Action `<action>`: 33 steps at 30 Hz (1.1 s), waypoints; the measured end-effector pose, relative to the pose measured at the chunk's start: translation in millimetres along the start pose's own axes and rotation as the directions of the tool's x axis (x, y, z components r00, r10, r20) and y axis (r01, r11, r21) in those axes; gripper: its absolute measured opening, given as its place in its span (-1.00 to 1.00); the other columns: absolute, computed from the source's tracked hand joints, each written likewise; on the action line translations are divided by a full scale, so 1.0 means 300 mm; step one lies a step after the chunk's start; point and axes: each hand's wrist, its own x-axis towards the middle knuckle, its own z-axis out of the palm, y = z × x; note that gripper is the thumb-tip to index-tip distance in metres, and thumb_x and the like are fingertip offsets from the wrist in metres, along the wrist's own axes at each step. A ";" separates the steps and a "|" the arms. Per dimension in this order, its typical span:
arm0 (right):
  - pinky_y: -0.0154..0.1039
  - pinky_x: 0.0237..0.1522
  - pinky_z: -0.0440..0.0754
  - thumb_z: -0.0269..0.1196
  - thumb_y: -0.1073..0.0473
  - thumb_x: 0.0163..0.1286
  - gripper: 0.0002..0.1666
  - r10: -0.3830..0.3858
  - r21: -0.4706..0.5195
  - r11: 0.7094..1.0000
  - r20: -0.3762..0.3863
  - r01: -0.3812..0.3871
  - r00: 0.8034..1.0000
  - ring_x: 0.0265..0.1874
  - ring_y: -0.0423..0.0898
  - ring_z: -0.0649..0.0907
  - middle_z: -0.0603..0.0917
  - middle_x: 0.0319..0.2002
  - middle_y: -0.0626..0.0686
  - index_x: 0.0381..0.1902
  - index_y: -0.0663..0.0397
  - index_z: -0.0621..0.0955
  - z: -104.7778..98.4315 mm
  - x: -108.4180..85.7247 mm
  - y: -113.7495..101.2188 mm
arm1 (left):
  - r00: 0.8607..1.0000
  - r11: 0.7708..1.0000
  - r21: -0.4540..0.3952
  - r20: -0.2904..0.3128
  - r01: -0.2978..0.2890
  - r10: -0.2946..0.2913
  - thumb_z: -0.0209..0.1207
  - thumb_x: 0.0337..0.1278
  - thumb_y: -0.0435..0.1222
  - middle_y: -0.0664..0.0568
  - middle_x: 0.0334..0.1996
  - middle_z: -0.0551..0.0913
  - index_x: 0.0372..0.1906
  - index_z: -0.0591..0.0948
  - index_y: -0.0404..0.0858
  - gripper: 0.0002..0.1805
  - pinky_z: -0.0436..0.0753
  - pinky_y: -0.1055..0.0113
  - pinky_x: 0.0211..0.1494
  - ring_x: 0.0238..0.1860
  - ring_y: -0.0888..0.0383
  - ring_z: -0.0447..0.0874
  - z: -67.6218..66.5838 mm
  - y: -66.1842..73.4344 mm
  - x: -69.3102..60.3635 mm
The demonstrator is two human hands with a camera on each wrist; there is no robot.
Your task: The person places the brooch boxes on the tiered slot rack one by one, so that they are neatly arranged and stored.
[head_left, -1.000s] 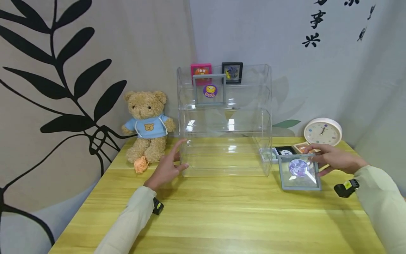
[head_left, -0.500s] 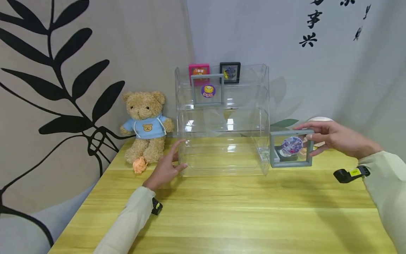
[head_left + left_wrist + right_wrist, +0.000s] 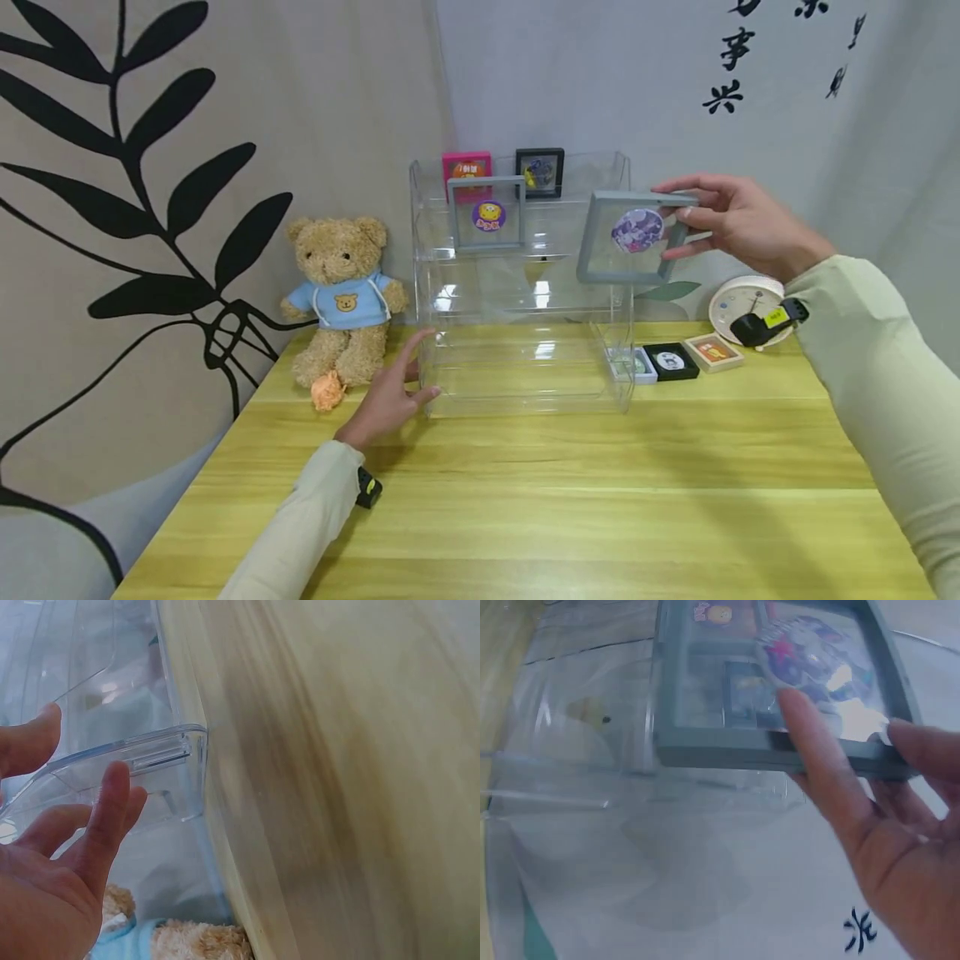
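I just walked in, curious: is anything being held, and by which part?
In the head view, the right hand holds a gray picture frame by its right edge. The left hand is spread at the clear shelf, with no grip visible.

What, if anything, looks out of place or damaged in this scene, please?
Nothing looks spilled or damaged. Slightly odd is the fuzzy orange lump by the feet of the teddy bear; I cannot tell what it is. The grey frame in the right hand tilts, which seems normal for a held thing.
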 end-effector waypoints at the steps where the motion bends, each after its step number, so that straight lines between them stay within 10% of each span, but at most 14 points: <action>1: -0.15 -0.08 0.83 0.01 0.34 0.57 -0.50 -0.008 0.013 1.000 -0.011 0.008 1.000 -0.01 -0.15 0.72 0.66 0.07 -0.05 0.40 0.04 0.42 0.009 0.021 -0.012 | 1.000 1.000 0.004 0.000 -0.004 0.004 0.35 0.17 -0.36 -0.43 0.44 0.33 0.55 0.00 0.42 0.06 0.81 -0.05 0.01 0.26 -0.35 0.57 0.000 -0.001 0.001; 15: -0.28 -0.04 0.81 -0.02 0.37 0.57 -0.49 -0.074 -0.059 0.996 -0.105 0.068 0.992 -0.07 -0.09 0.63 0.57 0.13 0.00 0.39 -0.02 0.46 0.121 0.277 -0.082 | 1.000 1.000 0.006 -0.002 0.015 -0.015 0.35 0.18 -0.35 -0.42 0.38 0.42 0.53 -0.01 0.48 0.07 0.82 -0.04 -0.01 0.23 -0.34 0.61 -0.006 -0.008 0.000; 33: -0.26 0.02 0.78 0.00 0.39 0.55 -0.49 -0.026 -0.178 0.984 -0.106 0.007 0.994 -0.02 -0.14 0.61 0.53 0.15 -0.04 0.40 0.09 0.45 0.106 0.363 -0.011 | 1.000 1.000 -0.012 -0.004 -0.005 0.005 0.34 0.19 -0.37 -0.41 0.45 0.31 0.53 -0.01 0.47 0.07 0.83 0.03 -0.01 0.29 -0.34 0.54 0.007 -0.006 0.002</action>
